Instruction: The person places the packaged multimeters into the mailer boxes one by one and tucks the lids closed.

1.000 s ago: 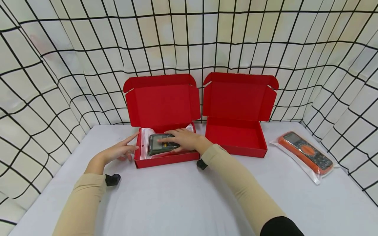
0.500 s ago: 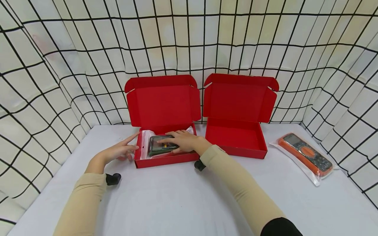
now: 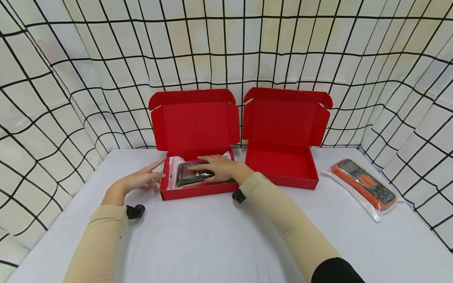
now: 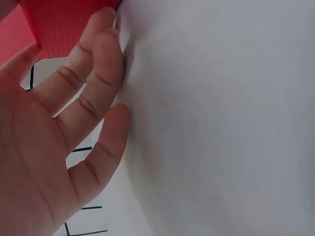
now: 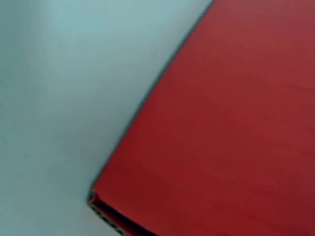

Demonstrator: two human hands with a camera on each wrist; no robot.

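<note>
The left red cardboard box (image 3: pixel 198 192) stands with its lid up. Inside it lies a dark green multimeter (image 3: pixel 184 177) in a clear plastic bag (image 3: pixel 173 168). My right hand (image 3: pixel 223 168) rests on the multimeter's right part, fingers spread over it and hiding that end. My left hand (image 3: pixel 141 180) touches the box's left wall with extended fingers; in the left wrist view the same hand (image 4: pixel 64 118) has its fingertips by the red wall (image 4: pixel 59 27). The right wrist view shows only the red box side (image 5: pixel 211 128), and no hand.
A second red box (image 3: pixel 283 163), lid up and nothing inside, stands just right of the first. Farther right, an orange multimeter (image 3: pixel 364 182) in a clear bag lies on the white table (image 3: pixel 212 239). White cloth walls with black grid lines (image 3: pixel 244 51) enclose the back and sides.
Almost nothing differs. The head view shifts slightly; both hands keep their places on the left box and the green multimeter.
</note>
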